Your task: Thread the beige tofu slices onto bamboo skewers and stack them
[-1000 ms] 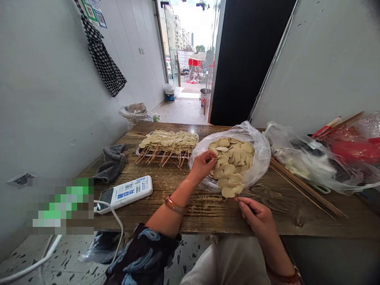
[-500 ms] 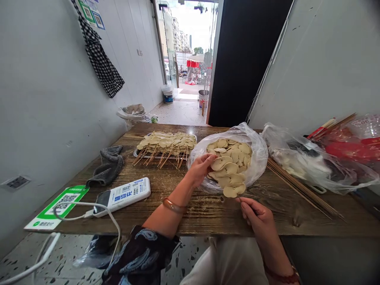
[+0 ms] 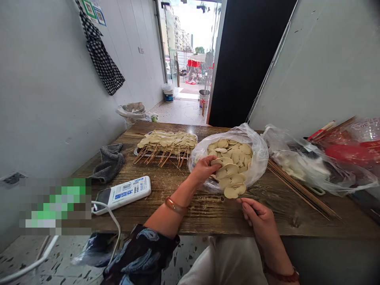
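Note:
In my right hand [image 3: 257,215] is the lower end of a thin wooden skewer, pinched between thumb and fingers. Several pale, thin, round food slices [image 3: 234,190] are threaded along it in an overlapping row. My left hand [image 3: 204,169] is closed on a slice at the upper end of that row. Behind the row, an open clear plastic bag [image 3: 259,158] holds a heap of loose slices [image 3: 236,152] of the same kind. To the left, a tray [image 3: 135,151] carries stacked skewers of slices [image 3: 168,139], their bare sticks pointing toward me.
Bare skewers [image 3: 299,188] lie right of the bag, partly under another plastic bag [image 3: 314,166]. On the left of the wooden table [image 3: 178,202] are a grey cloth [image 3: 108,162] and a white power bank [image 3: 124,194] with a cable. A blurred green patch covers the front left corner.
My left hand has shifted slightly right along the upper slices. My right hand has hardly moved and keeps hold of the skewer. The view has moved a little.

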A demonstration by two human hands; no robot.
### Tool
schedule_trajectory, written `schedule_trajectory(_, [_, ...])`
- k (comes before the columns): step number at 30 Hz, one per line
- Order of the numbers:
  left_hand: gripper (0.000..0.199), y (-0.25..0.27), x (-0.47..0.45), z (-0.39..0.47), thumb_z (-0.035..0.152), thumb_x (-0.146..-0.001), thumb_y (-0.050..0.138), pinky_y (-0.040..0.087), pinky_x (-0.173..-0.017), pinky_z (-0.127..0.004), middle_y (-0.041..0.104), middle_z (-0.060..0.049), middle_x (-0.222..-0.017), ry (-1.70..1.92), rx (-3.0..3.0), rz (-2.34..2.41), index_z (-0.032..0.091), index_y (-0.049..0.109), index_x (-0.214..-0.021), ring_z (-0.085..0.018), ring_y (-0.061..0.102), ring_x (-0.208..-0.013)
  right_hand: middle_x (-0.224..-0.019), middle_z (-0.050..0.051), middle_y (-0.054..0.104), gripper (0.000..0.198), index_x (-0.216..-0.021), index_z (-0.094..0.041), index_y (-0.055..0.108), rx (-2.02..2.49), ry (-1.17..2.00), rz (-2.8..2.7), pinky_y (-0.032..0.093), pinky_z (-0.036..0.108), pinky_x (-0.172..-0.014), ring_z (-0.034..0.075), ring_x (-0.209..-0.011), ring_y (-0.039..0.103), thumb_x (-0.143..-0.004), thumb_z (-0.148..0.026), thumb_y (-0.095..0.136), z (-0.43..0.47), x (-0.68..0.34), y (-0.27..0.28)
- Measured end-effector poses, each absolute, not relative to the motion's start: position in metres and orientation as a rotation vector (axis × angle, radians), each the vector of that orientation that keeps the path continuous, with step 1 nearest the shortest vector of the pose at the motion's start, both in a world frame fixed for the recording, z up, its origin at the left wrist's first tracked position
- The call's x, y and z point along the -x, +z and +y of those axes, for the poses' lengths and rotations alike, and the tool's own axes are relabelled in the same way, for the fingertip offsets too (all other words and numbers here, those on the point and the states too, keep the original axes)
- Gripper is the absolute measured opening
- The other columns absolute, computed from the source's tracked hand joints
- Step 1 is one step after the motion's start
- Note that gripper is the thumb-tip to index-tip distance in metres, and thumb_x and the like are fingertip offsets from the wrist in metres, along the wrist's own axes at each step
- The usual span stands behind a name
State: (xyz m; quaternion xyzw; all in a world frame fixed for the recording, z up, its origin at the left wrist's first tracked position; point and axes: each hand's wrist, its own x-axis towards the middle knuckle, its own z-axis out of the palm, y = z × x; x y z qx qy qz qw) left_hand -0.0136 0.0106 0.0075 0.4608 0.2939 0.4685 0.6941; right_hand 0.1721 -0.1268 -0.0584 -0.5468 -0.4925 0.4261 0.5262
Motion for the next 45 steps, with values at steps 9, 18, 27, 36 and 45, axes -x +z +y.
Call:
schedule_trajectory(9, [0.042, 0.004, 0.013, 0.01, 0.048, -0.068, 0.075, 0.05, -0.058, -0.024, 0.069, -0.006, -0.078, 0.908, -0.778, 0.462, 0.013, 0.068, -0.091, -0.013, 0.062, -0.061, -0.051, -0.003, 0.048, 0.031, -0.09, -0.016, 0.074, 1.234, 1.078, -1.047, 0.029, 0.02, -0.04, 0.009, -0.045, 0.038, -0.081, -0.043, 0.064, -0.126, -0.171, -0.055])
schedule_trajectory(18, [0.063, 0.01, 0.016, 0.009, 0.064, -0.076, 0.057, 0.051, -0.081, -0.035, 0.071, -0.013, -0.095, 0.924, -0.62, 0.311, 0.013, 0.063, -0.114, -0.025, 0.066, -0.094, -0.049, -0.004, 0.045, 0.031, -0.089, -0.015, 0.074, 1.106, 1.116, -1.025, 0.025, 0.02, -0.041, 0.007, -0.044, 0.034, -0.081, -0.043, 0.065, -0.114, -0.138, -0.047])
schedule_trajectory(27, [0.037, 0.02, 0.023, 0.003, 0.034, -0.073, 0.073, 0.054, -0.078, -0.033, 0.072, -0.012, -0.09, 1.077, -0.716, 0.349, 0.011, 0.068, -0.102, -0.023, 0.067, -0.089, -0.057, -0.001, 0.055, 0.038, -0.094, -0.015, 0.075, 1.327, 0.903, -1.196, 0.035, 0.022, -0.045, 0.01, -0.048, 0.043, -0.081, -0.049, 0.062, -0.105, -0.112, -0.04])
schedule_trajectory(36, [0.036, 0.021, 0.022, 0.003, 0.031, -0.074, 0.072, 0.055, -0.08, -0.038, 0.072, -0.012, -0.089, 1.116, -0.665, 0.358, 0.01, 0.067, -0.102, -0.024, 0.068, -0.086, -0.051, 0.0, 0.059, 0.04, -0.098, -0.017, 0.077, 1.43, 0.647, -1.365, 0.042, 0.024, -0.047, 0.015, -0.048, 0.052, -0.084, -0.048, 0.055, -0.11, -0.109, -0.04])
schedule_trajectory(45, [0.033, 0.019, 0.019, 0.003, 0.031, -0.069, 0.076, 0.055, -0.08, -0.04, 0.072, -0.011, -0.087, 1.117, -0.663, 0.388, 0.01, 0.069, -0.094, -0.025, 0.067, -0.088, -0.053, 0.0, 0.06, 0.04, -0.095, -0.014, 0.075, 1.429, 0.697, -1.33, 0.042, 0.024, -0.049, 0.014, -0.048, 0.052, -0.085, -0.046, 0.054, -0.104, -0.105, -0.046])
